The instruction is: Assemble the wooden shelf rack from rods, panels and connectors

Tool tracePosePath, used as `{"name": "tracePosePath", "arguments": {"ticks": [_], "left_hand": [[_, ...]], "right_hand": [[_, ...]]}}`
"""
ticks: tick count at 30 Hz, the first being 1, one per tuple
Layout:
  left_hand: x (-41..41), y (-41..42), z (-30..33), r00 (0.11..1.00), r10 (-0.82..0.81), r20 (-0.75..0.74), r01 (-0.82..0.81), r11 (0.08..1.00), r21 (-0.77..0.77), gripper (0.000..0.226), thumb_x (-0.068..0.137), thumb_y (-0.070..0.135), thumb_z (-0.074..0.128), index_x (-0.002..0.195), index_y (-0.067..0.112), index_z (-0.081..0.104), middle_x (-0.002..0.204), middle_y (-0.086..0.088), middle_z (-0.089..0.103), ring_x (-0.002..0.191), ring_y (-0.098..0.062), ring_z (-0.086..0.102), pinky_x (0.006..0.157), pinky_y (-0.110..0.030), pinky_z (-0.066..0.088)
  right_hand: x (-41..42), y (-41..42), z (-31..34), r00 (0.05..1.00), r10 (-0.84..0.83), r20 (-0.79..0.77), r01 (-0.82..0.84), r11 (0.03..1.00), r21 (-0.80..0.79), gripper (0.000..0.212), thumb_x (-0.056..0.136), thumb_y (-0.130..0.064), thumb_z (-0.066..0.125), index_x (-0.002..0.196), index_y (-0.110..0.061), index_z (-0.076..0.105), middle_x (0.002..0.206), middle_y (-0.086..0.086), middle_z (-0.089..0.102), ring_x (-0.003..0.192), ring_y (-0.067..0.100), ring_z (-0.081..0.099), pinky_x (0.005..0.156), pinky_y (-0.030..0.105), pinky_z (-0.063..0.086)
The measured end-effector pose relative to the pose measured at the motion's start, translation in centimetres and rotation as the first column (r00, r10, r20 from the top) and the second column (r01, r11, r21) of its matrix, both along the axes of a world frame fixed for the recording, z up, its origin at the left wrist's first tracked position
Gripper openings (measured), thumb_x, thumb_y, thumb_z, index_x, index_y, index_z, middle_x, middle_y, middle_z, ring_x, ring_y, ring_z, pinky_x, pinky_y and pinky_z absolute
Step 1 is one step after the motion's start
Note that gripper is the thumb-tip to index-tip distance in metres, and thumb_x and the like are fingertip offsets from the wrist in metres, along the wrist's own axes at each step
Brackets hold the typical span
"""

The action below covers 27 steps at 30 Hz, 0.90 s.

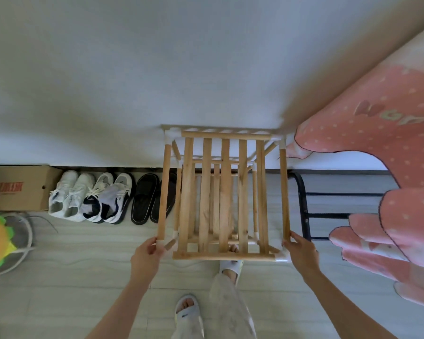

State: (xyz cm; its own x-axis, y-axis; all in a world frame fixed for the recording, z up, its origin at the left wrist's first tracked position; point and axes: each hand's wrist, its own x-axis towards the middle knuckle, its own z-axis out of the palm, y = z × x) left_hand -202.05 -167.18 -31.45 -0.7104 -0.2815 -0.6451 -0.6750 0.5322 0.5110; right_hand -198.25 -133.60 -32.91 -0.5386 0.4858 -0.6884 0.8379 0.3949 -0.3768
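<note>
From my head view, I hold the rack (224, 192) at its near top corners, my left hand (148, 250) clamped on the near-left connector, my right hand (301, 250) on the near-right one. It stands upright against the far wall, between the slippers (152, 198) and the bed (377, 155), slats running near to far. I judge it best seated by pressing both corners evenly, keeping it square.

the rack (224, 192) stands upright on the floor against the wall, seen from above. pale wooden rods join at white corner connectors (282, 257). its top shelf is five parallel slats between two cross rods; lower slatted tiers show beneath it, directly under the top.
</note>
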Motion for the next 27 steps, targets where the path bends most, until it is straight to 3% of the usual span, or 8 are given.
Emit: {"name": "tracePosePath", "arguments": {"ticks": [3,5,8,14,16,20,23,27], "left_hand": [[0.0,-0.2,0.0,0.998,-0.057,0.015,0.057,0.998,-0.008,0.015,0.096,0.017,0.049,0.099,0.012,0.063,0.082,-0.009,0.068,0.081,-0.029,0.061,0.061,-0.025,0.039],[0.1,-0.2,0.1,0.998,-0.063,0.022,0.062,0.998,0.003,0.014,0.096,0.015,0.049,0.097,0.014,0.063,0.082,-0.012,0.068,0.083,-0.032,0.062,0.061,-0.024,0.039],[0.0,0.3,-0.1,0.995,-0.084,0.054,0.083,0.996,0.029,0.014,0.095,0.013,0.051,0.099,0.014,0.064,0.082,-0.010,0.068,0.082,-0.028,0.061,0.063,-0.025,0.040],[0.0,0.6,-0.9,0.986,-0.129,0.101,0.128,0.992,0.023,0.019,0.094,0.013,0.051,0.108,0.009,0.064,0.084,-0.005,0.068,0.079,-0.020,0.060,0.060,-0.018,0.039],[-0.1,0.3,-0.7,0.984,-0.132,0.119,0.128,0.991,0.035,0.016,0.094,0.012,0.051,0.103,0.011,0.064,0.083,-0.006,0.068,0.077,-0.018,0.058,0.061,-0.018,0.040],[-0.2,0.4,-0.3,0.986,-0.133,0.097,0.130,0.991,0.039,0.014,0.093,0.008,0.051,0.095,0.020,0.058,0.089,-0.015,0.069,0.077,-0.021,0.055,0.062,-0.016,0.038],[-0.2,0.2,-0.4,0.974,-0.160,0.162,0.157,0.987,0.031,0.015,0.094,0.009,0.051,0.104,0.016,0.059,0.095,-0.011,0.068,0.085,-0.023,0.057,0.065,-0.024,0.039],[-1.5,0.5,1.4,0.900,-0.347,0.265,0.361,0.933,-0.003,0.042,0.095,0.016,0.051,0.136,0.010,0.042,0.127,-0.010,0.055,0.116,-0.025,0.052,0.086,-0.027,0.039]], "right_hand": [[-0.3,0.0,0.0,0.999,-0.020,0.037,0.021,0.999,-0.029,0.026,0.092,-0.014,0.054,0.116,-0.006,0.062,0.096,0.012,0.068,0.076,0.019,0.055,0.056,0.017,0.038],[-0.5,0.1,0.4,0.999,-0.019,0.043,0.019,1.000,-0.005,0.024,0.092,-0.013,0.052,0.113,-0.005,0.063,0.091,0.012,0.067,0.071,0.017,0.054,0.055,0.017,0.036],[-0.3,0.7,0.8,0.999,-0.040,0.025,0.039,0.997,0.064,0.023,0.093,-0.012,0.051,0.109,-0.004,0.065,0.078,0.006,0.060,0.061,0.011,0.050,0.053,0.019,0.036],[0.2,1.2,0.7,0.995,-0.096,0.015,0.095,0.994,0.051,0.017,0.092,-0.010,0.053,0.097,-0.004,0.069,0.069,0.006,0.062,0.064,0.020,0.053,0.054,0.024,0.038],[0.0,0.6,0.8,0.996,-0.087,0.026,0.086,0.995,0.045,0.014,0.091,-0.008,0.052,0.092,-0.004,0.066,0.060,0.002,0.055,0.058,0.016,0.049,0.052,0.023,0.034],[0.0,0.3,0.9,0.996,-0.080,0.027,0.079,0.996,0.035,0.018,0.091,-0.008,0.052,0.099,-0.003,0.067,0.060,0.000,0.052,0.057,0.013,0.047,0.054,0.021,0.034],[-0.4,0.4,1.4,0.993,-0.045,0.106,0.046,0.999,-0.007,0.022,0.093,-0.009,0.049,0.108,0.000,0.064,0.073,0.008,0.057,0.066,0.019,0.050,0.058,0.025,0.036],[-2.1,-0.6,3.6,0.984,0.054,0.171,-0.043,0.997,-0.069,0.038,0.097,-0.018,0.046,0.132,-0.004,0.045,0.124,0.015,0.055,0.110,0.031,0.053,0.091,0.035,0.040]]}}
